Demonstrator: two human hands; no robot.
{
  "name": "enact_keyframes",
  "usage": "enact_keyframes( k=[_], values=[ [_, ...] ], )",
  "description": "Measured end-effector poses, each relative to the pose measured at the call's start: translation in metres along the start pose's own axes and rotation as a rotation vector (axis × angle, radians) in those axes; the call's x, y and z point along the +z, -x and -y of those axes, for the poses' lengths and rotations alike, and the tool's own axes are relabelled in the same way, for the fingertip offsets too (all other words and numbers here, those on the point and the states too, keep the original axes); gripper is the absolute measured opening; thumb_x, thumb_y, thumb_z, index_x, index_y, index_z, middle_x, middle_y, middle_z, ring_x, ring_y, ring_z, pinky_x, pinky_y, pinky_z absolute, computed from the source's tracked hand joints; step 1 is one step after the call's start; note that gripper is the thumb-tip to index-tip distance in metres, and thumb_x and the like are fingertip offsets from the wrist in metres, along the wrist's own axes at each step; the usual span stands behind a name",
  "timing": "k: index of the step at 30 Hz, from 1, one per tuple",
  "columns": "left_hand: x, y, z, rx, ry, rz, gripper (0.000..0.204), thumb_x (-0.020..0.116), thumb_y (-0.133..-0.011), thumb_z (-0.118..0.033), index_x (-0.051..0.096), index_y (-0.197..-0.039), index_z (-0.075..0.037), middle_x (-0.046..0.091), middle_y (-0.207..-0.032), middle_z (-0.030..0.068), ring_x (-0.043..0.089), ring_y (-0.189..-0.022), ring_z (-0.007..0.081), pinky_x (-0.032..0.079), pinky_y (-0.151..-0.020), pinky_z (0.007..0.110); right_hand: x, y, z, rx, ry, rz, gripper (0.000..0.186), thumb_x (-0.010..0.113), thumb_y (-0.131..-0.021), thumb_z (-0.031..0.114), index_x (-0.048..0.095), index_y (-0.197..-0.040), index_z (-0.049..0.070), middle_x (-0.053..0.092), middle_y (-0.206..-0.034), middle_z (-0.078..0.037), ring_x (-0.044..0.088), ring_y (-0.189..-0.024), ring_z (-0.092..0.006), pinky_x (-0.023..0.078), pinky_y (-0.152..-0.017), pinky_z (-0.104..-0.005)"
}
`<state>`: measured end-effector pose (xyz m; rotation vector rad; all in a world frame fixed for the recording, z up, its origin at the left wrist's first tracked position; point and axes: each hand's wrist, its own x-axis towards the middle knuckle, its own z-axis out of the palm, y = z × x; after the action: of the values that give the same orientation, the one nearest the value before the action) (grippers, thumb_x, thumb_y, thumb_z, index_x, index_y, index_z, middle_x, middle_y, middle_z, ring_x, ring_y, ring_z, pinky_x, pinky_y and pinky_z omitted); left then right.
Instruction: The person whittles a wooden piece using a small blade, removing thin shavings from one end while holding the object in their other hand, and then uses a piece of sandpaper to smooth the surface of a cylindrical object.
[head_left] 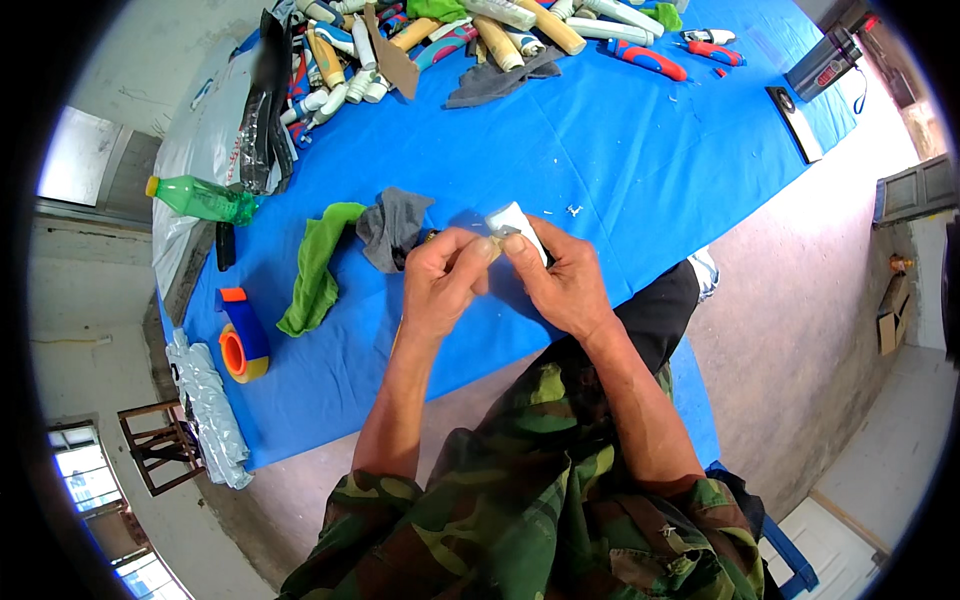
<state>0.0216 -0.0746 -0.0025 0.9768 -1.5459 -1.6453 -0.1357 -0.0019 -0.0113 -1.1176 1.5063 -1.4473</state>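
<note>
In front of me, over the blue-covered table, my right hand [566, 283] is closed around a short white cylindrical piece [512, 217]. Its thumb presses on the side of the piece. My left hand [445, 278] meets it from the left, with thumb and forefinger pinched together at the piece's near edge. What lies between those fingers is too small to name. Just beyond my left hand lie a crumpled grey cloth [392, 230] and a green cloth [318, 275].
A tape dispenser [243, 340] and a green bottle [205, 199] lie at left. Beyond are piled white, tan and blue-red handle-like pieces [497, 42] and a dark grey cloth [500, 82]. A dark flask [824, 64] and a flat black-and-silver object [795, 125] rest at far right.
</note>
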Motion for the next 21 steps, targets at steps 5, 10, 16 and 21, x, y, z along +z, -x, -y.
enact_keyframes(
  k=[5,10,16,21],
  values=[
    [-0.002,0.002,0.000,-0.004,0.017,-0.007,0.022,0.067,-0.101,-0.020,0.068,-0.092,-0.001,0.059,-0.062,0.0027,0.043,-0.046,0.0029,0.029,-0.041,0.021,0.000,-0.001,0.001,-0.035,0.057,-0.008,0.041,0.067,-0.102,0.036,0.071,-0.123,0.001,0.074,-0.085,-0.014,0.065,-0.075,-0.0119,0.053,-0.067,-0.0326],
    [-0.003,0.004,0.000,0.031,-0.034,-0.034,0.022,0.066,-0.102,-0.020,0.068,-0.092,0.000,0.059,-0.062,0.0023,0.041,-0.047,0.0022,0.028,-0.042,0.021,0.002,-0.002,0.002,-0.058,0.123,-0.018,0.040,0.068,-0.100,0.037,0.072,-0.120,0.002,0.073,-0.081,-0.017,0.067,-0.066,-0.0178,0.053,-0.063,-0.0345],
    [-0.007,0.006,-0.008,0.023,-0.113,-0.050,0.021,0.067,-0.101,-0.020,0.068,-0.092,-0.001,0.059,-0.062,0.0017,0.041,-0.047,0.0019,0.027,-0.042,0.021,0.003,-0.002,0.002,-0.073,0.164,-0.021,0.040,0.069,-0.100,0.036,0.072,-0.121,0.003,0.072,-0.083,-0.021,0.069,-0.066,-0.0238,0.053,-0.062,-0.0358],
    [-0.001,0.006,-0.011,0.008,-0.082,-0.045,0.022,0.067,-0.101,-0.020,0.069,-0.091,-0.001,0.059,-0.063,0.0002,0.045,-0.051,0.0022,0.031,-0.046,0.022,0.000,0.000,-0.001,-0.116,0.137,-0.044,0.043,0.068,-0.100,0.034,0.067,-0.128,0.002,0.072,-0.088,-0.023,0.070,-0.068,-0.0283,0.053,-0.064,-0.0380]
  ],
)
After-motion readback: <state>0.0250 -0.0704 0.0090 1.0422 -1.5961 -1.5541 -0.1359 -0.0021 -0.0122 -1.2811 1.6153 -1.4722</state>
